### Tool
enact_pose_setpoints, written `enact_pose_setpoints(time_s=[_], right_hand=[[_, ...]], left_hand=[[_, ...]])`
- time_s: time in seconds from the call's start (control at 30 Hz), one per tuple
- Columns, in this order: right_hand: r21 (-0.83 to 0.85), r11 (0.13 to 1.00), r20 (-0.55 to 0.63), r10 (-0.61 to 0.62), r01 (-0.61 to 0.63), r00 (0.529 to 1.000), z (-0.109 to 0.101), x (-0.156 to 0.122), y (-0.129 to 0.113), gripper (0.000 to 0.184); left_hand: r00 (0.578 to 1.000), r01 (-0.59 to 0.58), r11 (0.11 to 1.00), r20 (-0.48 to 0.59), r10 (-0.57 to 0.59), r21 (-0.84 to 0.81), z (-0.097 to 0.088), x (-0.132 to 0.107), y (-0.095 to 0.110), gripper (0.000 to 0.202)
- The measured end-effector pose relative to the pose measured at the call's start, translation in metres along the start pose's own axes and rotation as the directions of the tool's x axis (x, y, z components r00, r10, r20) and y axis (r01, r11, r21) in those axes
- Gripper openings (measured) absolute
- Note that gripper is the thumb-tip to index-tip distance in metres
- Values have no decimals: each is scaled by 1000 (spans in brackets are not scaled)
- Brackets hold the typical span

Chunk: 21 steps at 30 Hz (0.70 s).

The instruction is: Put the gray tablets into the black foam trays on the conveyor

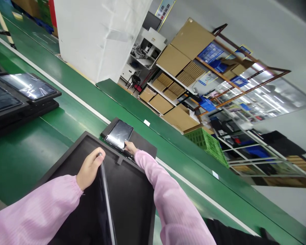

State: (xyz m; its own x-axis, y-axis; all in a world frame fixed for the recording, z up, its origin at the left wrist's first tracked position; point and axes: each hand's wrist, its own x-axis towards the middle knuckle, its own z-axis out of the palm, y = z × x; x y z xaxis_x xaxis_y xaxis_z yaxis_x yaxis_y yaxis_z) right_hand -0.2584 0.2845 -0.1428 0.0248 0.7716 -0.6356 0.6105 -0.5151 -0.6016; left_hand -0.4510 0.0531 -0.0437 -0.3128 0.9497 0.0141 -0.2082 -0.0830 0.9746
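Note:
My left hand (90, 167) is closed round the top end of a thin dark tablet (105, 190), which stands on edge over a large black tray (135, 200). Its narrow side faces me, and the lower end runs out of the picture. Beyond the tray's far rim, my right hand (130, 147) reaches out, its fingers closed on the near right corner of a second tablet (119, 132) with a glossy screen. That tablet lies at the left part of a dark foam holder (146, 143). Some of the right fingertips are hidden. Both sleeves are pink.
More glossy tablets (28, 86) lie in stacked black trays (40, 108) at the left on the green bench (66, 124). A white line (91, 109) runs along it. Behind stand a white pillar (91, 37), a green crate (206, 143) and shelves with cardboard boxes (174, 59).

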Motion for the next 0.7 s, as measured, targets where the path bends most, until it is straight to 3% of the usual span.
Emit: enact_pose_setpoints(time_s=[0.17,0.3,0.4,0.47,0.53,0.6,0.7], right_hand=[[-282,952,-93,-153,121,984,-25,-33,-51,32],[-337,888,-73,-356,313,932,-43,-107,-80,27],[-246,841,28,-490,481,871,-38,-195,-72,22],[-54,741,-20,-671,670,741,-30,-258,-56,25],[75,665,-52,-742,743,669,-19,-312,-38,20],[152,625,-60,-767,765,639,-9,-350,-22,22],[160,605,-168,-762,780,626,2,-374,-4,27]], left_hand=[[1000,-9,1000,-10,9,18,3,-1,-1,52],[994,5,1000,-105,-6,-12,12,-3,5,60],[993,-68,994,-100,59,-90,22,-5,22,63],[988,-147,981,-61,140,-130,30,-5,40,64],[972,-233,959,4,237,-160,38,-4,60,64],[942,-307,935,86,325,-174,47,-3,77,62],[899,-372,912,179,400,-172,61,-3,91,60]])
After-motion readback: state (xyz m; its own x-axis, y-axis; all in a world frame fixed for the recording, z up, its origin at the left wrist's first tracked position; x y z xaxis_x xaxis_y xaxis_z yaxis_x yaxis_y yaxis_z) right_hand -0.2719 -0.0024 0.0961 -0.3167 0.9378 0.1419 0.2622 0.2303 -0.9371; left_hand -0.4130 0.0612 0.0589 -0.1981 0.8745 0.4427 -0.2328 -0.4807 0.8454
